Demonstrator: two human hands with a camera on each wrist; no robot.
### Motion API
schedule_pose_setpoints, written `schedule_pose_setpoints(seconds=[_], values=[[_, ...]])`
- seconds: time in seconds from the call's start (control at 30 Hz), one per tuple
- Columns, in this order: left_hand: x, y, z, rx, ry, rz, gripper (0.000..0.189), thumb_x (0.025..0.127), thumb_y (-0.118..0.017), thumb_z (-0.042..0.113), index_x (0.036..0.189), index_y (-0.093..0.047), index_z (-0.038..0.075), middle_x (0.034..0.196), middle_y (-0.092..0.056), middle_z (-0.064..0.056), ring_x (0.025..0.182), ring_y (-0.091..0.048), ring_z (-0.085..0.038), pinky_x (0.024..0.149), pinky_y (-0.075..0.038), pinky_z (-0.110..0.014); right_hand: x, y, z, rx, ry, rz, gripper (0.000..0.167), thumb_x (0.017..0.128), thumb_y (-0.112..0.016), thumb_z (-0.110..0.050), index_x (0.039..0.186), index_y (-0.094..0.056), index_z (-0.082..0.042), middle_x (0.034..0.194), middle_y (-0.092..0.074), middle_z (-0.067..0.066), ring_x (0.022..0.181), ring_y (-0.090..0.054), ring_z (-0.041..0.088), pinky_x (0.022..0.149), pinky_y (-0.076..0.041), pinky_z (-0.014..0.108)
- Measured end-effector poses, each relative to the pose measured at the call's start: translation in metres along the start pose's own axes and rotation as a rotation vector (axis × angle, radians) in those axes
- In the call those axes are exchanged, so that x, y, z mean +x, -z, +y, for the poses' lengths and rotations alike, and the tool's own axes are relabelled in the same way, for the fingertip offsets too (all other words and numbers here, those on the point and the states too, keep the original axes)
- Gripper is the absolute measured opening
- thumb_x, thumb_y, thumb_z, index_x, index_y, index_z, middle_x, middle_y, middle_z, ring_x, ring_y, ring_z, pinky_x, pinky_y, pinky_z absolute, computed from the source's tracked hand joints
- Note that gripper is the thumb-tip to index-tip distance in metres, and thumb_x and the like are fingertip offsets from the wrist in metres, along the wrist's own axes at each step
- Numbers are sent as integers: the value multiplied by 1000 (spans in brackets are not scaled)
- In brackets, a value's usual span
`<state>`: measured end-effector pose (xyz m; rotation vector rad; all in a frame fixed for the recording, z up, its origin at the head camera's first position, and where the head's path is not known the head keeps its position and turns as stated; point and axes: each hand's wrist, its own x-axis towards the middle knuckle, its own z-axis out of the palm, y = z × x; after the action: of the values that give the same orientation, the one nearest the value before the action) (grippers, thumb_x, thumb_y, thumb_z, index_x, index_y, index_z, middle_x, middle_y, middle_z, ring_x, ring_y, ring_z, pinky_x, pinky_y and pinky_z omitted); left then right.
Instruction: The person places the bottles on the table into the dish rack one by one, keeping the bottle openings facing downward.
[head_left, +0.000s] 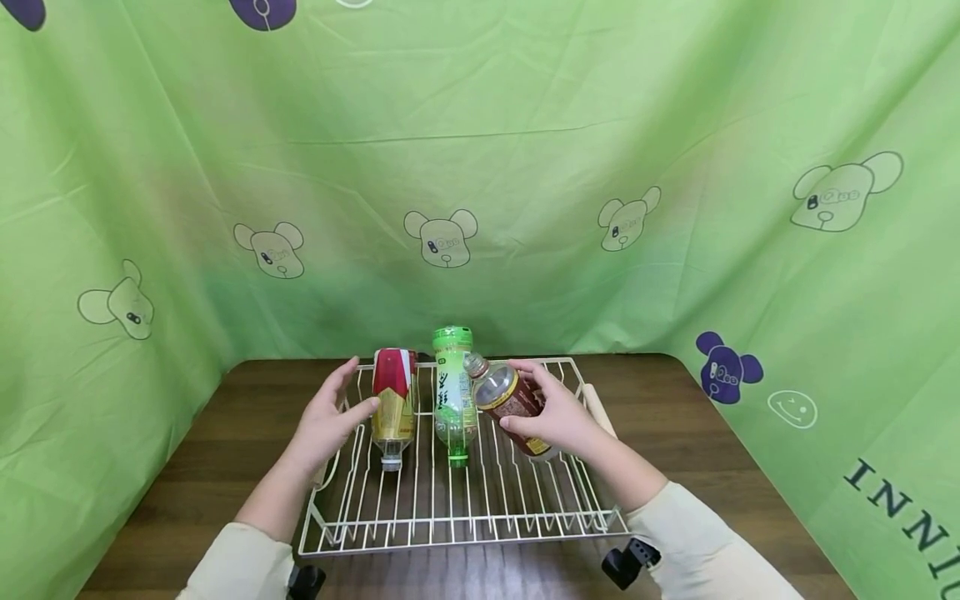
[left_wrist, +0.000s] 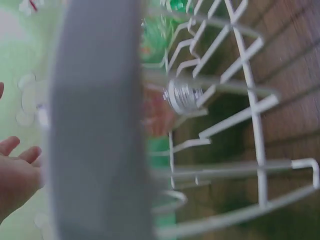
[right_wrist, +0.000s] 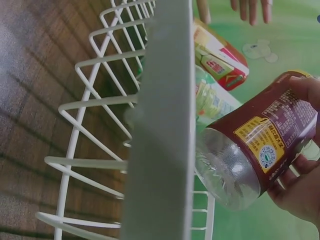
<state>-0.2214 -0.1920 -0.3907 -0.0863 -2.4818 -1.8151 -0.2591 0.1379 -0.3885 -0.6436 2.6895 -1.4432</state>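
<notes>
My right hand (head_left: 558, 417) grips a clear bottle with a dark red-brown label (head_left: 517, 408), holding it tilted above the rack. Its neck points up and left in the head view; its clear base shows in the right wrist view. A red and gold labelled bottle (head_left: 393, 396) stands neck down in the white wire rack (head_left: 450, 533). Beside it a green and white labelled bottle (head_left: 453, 392) is also neck down, its green cap among the wires. My left hand (head_left: 330, 421) is spread beside the red and gold bottle, thumb close to it; whether it touches, I cannot tell.
The rack stands on a dark wood table (head_left: 195, 483), a pale handle (head_left: 597, 408) at its right side. Green cloth (head_left: 480, 167) printed with bear heads hangs behind and at both sides. A blurred grey bar (left_wrist: 100, 125) blocks much of each wrist view.
</notes>
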Motion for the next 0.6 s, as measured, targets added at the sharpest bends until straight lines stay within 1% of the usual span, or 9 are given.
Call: schedule_pose_setpoints(seconds=[0.03,0.2,0.27,0.4,0.5,0.6], values=[[0,-4,3,-4,-15,-17,74,93,-64,14,155,-24,6,161,-25,-19,148,-21,-40,120,-21,-54,0,-1,0,-6,3,-8,79,75,-81,-18,144,-42,-16,131,-56,20,111,-58,33,88,-53,46],[2,-23,15,-5,-106,-112,78,89,-69,8,154,-24,2,156,-32,-23,145,-31,-40,118,-26,-52,-2,-6,-3,-38,11,-43,81,73,-82,-18,143,-42,-14,132,-56,20,113,-58,35,91,-52,48],[2,-30,19,-1,-128,-148,81,87,-71,8,154,-24,2,157,-31,-24,144,-31,-40,118,-27,-51,-2,-8,-4,-45,12,-61,81,72,-82,-18,143,-43,-14,132,-56,19,113,-58,34,91,-52,48],[2,-42,26,29,-158,-213,86,84,-75,12,154,-26,7,155,-35,-23,142,-35,-41,116,-31,-52,-3,-11,-6,-44,21,-101,80,72,-82,-19,142,-45,-15,130,-58,14,113,-59,30,91,-51,46],[1,-50,28,57,-208,-266,87,82,-77,13,154,-28,9,154,-36,-24,140,-39,-42,114,-34,-54,-3,-13,-8,-56,32,-129,80,71,-83,-22,142,-45,-16,130,-59,12,112,-59,28,91,-52,46],[2,-58,30,84,-262,-314,87,81,-78,12,153,-30,8,151,-38,-26,137,-42,-42,113,-36,-55,-4,-14,-9,-62,48,-158,81,71,-83,-23,142,-44,-16,129,-60,11,112,-59,28,91,-52,46]])
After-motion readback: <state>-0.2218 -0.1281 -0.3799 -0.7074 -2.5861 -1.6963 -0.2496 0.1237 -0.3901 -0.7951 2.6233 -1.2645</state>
